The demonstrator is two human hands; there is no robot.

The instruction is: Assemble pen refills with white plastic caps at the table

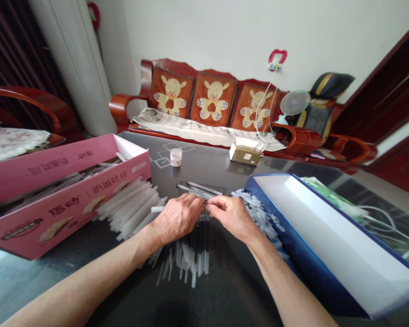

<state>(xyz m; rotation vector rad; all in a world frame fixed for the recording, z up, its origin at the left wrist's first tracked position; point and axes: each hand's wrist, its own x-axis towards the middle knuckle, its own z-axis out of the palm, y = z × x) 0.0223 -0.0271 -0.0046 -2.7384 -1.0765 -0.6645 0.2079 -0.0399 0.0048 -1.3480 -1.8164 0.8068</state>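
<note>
My left hand [180, 215] is closed around a translucent white tube [157, 209], whose end sticks out to the left. Fingertips of my right hand [232, 213] are pinched together close to the left fingertips; what they hold is too small to make out. Just beyond both hands lie a few slim pen-like sticks [204, 187]. Below them spreads a row of thin sticks with dark upper parts and whitish ends [191, 259]. A heap of translucent tubes [132, 206] lies left of my left hand. Small whitish pieces [259, 213] are piled right of my right hand.
A pink box [88, 195] with tubes inside stands left on the dark table [231, 290]. At right is a blue box [276, 218] with a white inside, beside a green bag [330, 195]. A small tub [176, 157] and a tissue box [247, 153] stand farther back.
</note>
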